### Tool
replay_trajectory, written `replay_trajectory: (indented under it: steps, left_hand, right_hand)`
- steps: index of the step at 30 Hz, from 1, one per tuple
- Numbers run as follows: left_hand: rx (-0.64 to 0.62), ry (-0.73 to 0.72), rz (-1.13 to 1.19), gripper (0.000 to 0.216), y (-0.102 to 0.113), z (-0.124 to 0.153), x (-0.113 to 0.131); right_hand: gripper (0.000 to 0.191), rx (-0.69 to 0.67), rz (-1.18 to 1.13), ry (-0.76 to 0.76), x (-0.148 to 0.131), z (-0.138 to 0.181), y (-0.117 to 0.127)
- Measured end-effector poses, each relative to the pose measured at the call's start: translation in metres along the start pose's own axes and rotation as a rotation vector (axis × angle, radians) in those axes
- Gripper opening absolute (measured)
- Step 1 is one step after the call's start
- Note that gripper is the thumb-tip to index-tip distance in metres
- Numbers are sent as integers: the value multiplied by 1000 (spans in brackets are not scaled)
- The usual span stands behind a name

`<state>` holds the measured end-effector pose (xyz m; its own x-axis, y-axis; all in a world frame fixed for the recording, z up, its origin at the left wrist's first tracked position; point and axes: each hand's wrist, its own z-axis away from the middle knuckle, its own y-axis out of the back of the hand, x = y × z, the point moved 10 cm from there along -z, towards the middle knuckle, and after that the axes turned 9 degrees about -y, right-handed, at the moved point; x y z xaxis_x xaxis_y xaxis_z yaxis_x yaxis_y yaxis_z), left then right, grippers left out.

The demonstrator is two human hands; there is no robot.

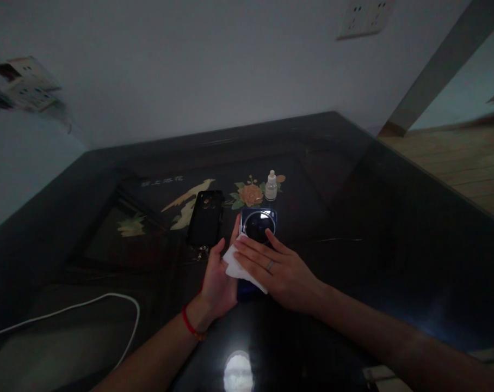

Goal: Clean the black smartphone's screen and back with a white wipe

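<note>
A blue smartphone (260,220) lies back side up, its big round camera ring facing me. My left hand (220,283) grips it along its left edge, partly underneath. Over the lower part of the phone's back, my right hand (279,269) presses a white tissue (239,268) flat under its fingers. The tissue and right hand hide much of the phone's back. To the left of the phone rests a black phone case (205,220), with a small metal charm (202,250) at its lower end. Beyond the phone stands a small clear dropper bottle (271,186) with a white cap, upright.
The dark glossy table (332,163) has a bird and flower pattern and meets the wall (190,71). A white cable (108,295) curves over its left front. Sockets (363,19) are on the wall, and a power strip (30,81) is at the far left.
</note>
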<state>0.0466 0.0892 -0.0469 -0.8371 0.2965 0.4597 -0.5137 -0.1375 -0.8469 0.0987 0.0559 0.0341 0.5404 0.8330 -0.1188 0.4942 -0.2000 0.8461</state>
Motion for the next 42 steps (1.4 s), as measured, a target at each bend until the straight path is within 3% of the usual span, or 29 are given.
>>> replay_trajectory:
  steps: [4,9,14,18,22,25,31,36,39,42]
  left_hand:
    - [-67,-21,-21,59,-3,-2,4]
    - [-158,-44,2,58,-5,-6,10]
    - [-42,-22,-18,56,-3,-3,4]
    - [61,-47,-46,57,-1,-1,3]
    - [69,-16,-27,57,0,-1,0]
    - [6,30,-3,57,-3,0,-4]
    - [-145,21,9,56,-10,-5,6]
    - [-158,14,56,58,-11,-9,14]
    - [-153,7,4,58,-11,-8,15]
    - [-110,-37,-49,57,-7,-7,21]
  right_hand:
    - [41,-36,-11,26,-8,4,-4]
    - [35,-69,-82,221,-28,11,-4]
    - [41,-59,-34,35,-1,-2,-3]
    - [43,-71,-39,-10,0,-6,-5]
    - [42,-50,-37,-75,1,-7,-7]
    - [41,-32,-58,-96,1,-6,-8]
    - [38,-48,-150,82,-25,3,-6]
    - [34,-41,-147,263,-48,12,-3]
    - [32,-31,-145,323,-47,15,0]
    - [29,67,-163,336,-33,16,15]
